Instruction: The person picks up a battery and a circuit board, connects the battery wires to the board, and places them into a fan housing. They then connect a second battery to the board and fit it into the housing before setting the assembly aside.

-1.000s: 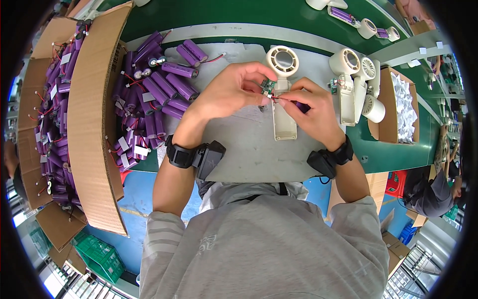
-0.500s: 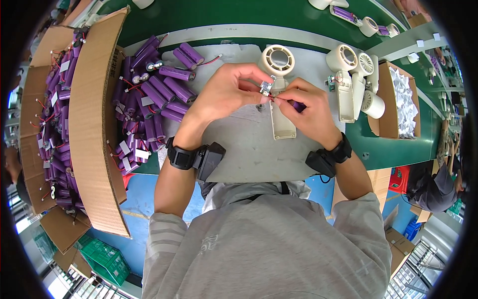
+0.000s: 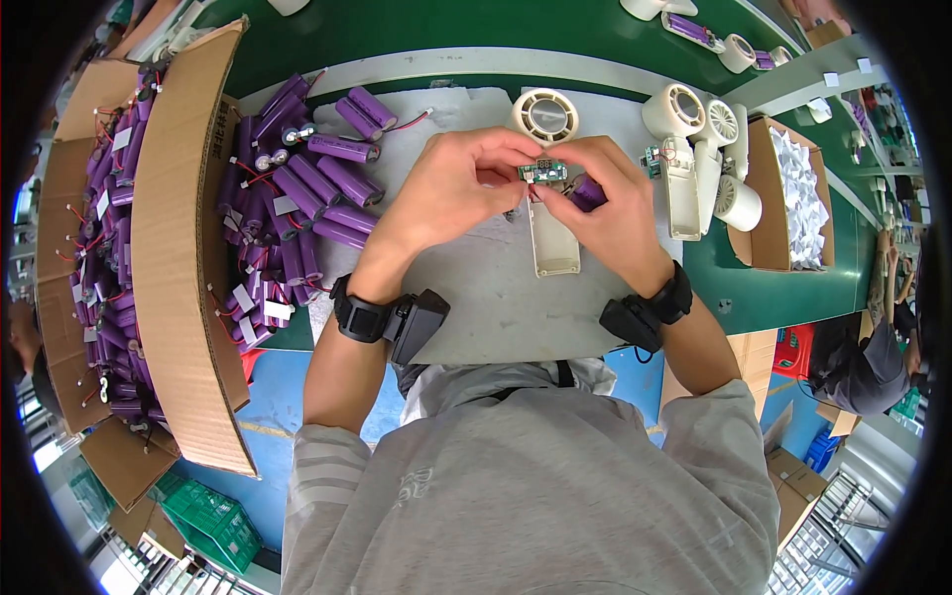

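My left hand (image 3: 451, 188) and my right hand (image 3: 605, 213) meet above a grey mat (image 3: 496, 307). Between their fingertips they pinch a small green circuit board (image 3: 543, 172). A purple cylindrical battery cell (image 3: 585, 191) also sits in my right hand, against the palm. Just below the hands lies a white hand-fan shell (image 3: 550, 233), its round fan head (image 3: 545, 114) pointing away from me and its open handle toward me.
A heap of purple battery cells with wires (image 3: 288, 218) lies left of the mat, beside cardboard boxes (image 3: 174, 258) full of more cells. Several white fan shells (image 3: 694, 149) and a box of white parts (image 3: 793, 198) stand on the right. Another person (image 3: 873, 367) is at the far right.
Both hands have stayed together over the fan shell, with only small finger shifts around the circuit board. The view has shifted slightly.
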Demonstrator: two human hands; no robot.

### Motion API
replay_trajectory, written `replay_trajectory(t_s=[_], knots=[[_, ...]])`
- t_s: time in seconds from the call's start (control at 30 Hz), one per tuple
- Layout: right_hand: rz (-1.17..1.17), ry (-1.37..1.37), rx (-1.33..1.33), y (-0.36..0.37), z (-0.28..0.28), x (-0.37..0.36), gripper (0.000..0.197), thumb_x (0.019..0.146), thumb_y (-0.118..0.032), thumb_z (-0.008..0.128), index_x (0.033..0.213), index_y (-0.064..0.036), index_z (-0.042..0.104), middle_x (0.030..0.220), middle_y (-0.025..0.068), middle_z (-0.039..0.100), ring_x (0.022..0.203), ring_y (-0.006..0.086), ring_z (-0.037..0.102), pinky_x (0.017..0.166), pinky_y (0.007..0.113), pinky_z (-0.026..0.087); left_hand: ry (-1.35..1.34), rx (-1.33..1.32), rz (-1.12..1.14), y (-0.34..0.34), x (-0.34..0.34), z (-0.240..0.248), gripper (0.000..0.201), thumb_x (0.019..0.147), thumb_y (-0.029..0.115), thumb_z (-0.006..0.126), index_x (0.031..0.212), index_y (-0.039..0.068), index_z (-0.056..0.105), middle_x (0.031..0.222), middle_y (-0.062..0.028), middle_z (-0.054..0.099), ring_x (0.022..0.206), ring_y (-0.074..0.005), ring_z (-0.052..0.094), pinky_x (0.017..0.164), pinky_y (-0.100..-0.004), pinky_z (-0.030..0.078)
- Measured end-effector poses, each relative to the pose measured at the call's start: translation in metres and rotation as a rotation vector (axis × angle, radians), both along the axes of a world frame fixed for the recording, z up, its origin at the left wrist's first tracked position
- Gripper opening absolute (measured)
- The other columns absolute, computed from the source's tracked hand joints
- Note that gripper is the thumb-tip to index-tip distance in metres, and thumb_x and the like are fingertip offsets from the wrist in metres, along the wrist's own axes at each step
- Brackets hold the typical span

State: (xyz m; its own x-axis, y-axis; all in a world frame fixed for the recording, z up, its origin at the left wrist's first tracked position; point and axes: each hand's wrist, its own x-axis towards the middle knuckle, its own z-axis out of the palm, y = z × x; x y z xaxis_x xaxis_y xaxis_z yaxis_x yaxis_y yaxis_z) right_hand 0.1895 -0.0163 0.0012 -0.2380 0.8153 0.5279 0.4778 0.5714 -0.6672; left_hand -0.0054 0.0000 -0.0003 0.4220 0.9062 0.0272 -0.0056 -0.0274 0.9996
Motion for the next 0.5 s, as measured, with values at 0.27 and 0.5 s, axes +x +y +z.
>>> replay_trajectory(t_s=[0.27, 0.5], knots=[[-0.013, -0.034, -0.023, 0.0014, -0.0073, 0.0037, 0.033, 0.069, -0.008, 0.083, 0.099, -0.005, 0.07, 0.087, 0.0047, 0.067, 0.064, 0.0116, 0.059, 0.056, 0.024, 0.047, 0.112, 0.037, 0.039, -0.001, -0.0011, -0.0052, 0.027, 0.078, -0.004, 0.066, 0.105, -0.003, 0.071, 0.087, -0.0107, 0.072, 0.074, -0.0128, 0.068, 0.071, -0.0273, 0.056], [-0.051, -0.053, -0.007, 0.0024, -0.0087, 0.0057, 0.031, 0.068, -0.009, 0.083, 0.097, -0.0052, 0.071, 0.081, 0.0047, 0.067, 0.063, 0.0116, 0.061, 0.057, 0.024, 0.049, 0.151, 0.264, 0.112, -0.0039, 0.0062, -0.0058, 0.024, 0.077, -0.001, 0.07, 0.101, -0.002, 0.071, 0.087, -0.0141, 0.072, 0.074, -0.0146, 0.07, 0.069, -0.0275, 0.056]])
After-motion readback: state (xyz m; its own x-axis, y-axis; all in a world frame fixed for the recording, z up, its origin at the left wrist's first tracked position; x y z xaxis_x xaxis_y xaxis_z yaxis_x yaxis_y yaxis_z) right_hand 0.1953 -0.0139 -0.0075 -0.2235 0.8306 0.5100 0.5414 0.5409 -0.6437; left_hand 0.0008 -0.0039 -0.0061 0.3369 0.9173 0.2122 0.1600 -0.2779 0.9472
